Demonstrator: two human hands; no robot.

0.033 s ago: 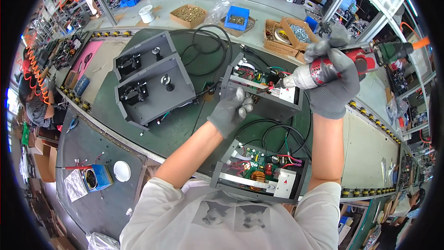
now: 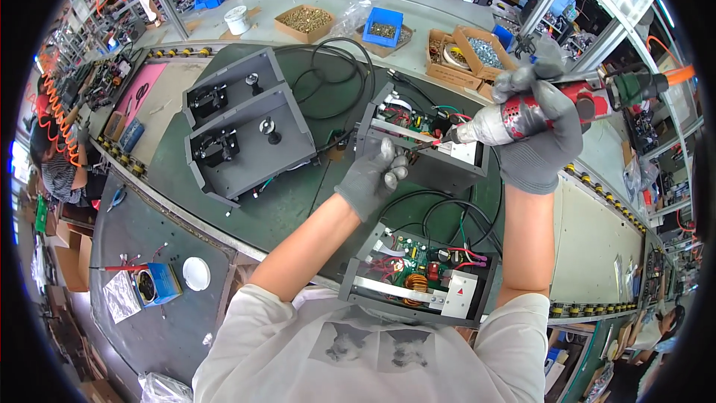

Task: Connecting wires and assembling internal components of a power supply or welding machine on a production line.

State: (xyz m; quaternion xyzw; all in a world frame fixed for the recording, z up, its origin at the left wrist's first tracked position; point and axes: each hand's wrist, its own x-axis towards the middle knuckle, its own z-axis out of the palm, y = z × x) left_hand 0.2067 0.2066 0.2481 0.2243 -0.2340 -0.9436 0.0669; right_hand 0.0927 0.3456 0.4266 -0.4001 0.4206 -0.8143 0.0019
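Note:
My right hand (image 2: 548, 130), in a grey glove, is wrapped round a red and silver pneumatic screwdriver (image 2: 496, 123). The tool lies nearly level, its bit pointing left over the front edge of the farther grey metal housing (image 2: 432, 172). Beside the bit's tip my left hand (image 2: 371, 183), gloved too, has its fingers curled in at the housing's front wall; whatever they hold is too small to make out. Inside that housing are a circuit board, wires and a white plate. Nearer to me stands a similar housing (image 2: 362, 289) with a green board, a copper coil and red wires.
Two grey metal covers (image 2: 253, 145) with black fittings lie left on the green board. Black cables (image 2: 365, 78) loop behind and between the housings. Screw boxes (image 2: 306, 22) and a blue bin (image 2: 384, 26) stand at the back. A blue box (image 2: 160, 283) sits on the left side table.

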